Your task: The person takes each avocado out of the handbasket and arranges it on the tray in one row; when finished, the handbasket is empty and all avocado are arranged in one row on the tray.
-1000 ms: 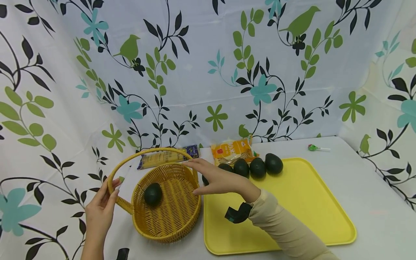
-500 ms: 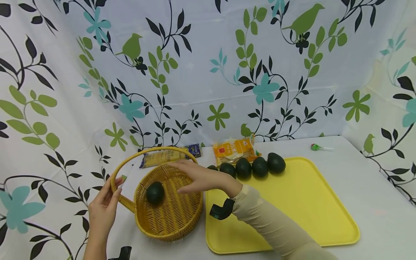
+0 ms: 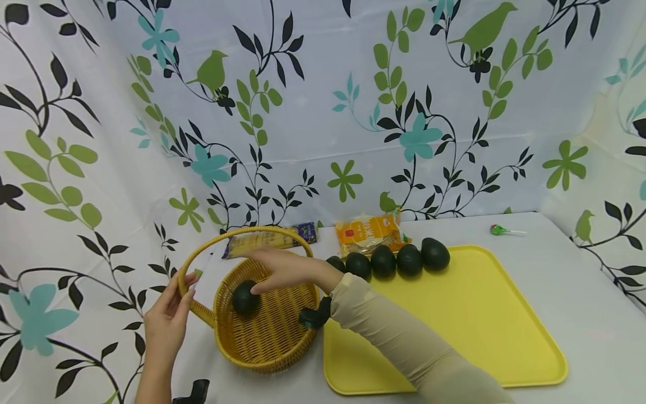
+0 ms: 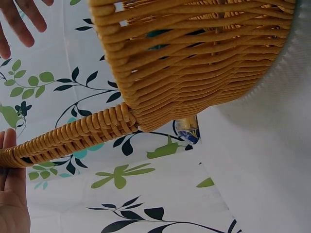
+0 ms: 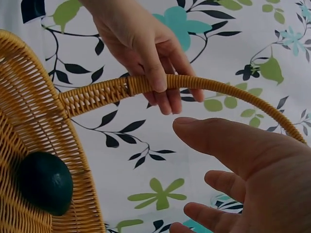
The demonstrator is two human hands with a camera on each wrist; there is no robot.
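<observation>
In the head view, my left hand [image 3: 166,320] grips the arched handle [image 3: 247,229] of a woven, golden-brown basket [image 3: 262,348] at its left side. Inside lies one dark green avocado [image 3: 244,298], toward the basket's left wall. My right hand [image 3: 292,269] reaches over the basket, its thumb appearing close to that avocado. From the right wrist view, the right hand [image 5: 262,174] has its fingers spread with nothing between them, apart from the handle [image 5: 214,83]. The left wrist view shows the basket's outer wall [image 4: 194,58] and the left hand's fingers around the handle.
Right of the basket lies a yellow tray [image 3: 454,336], with several avocados [image 3: 383,262] lined along its back left edge. Behind are an orange food packet [image 3: 367,234], a blue-and-yellow pack [image 3: 272,240] and a lollipop [image 3: 498,230]. A patterned cloth hangs behind the table.
My right hand has moved left from the basket's right rim to over its middle, near the avocado. The left hand keeps its grip on the handle. The head view has shifted slightly.
</observation>
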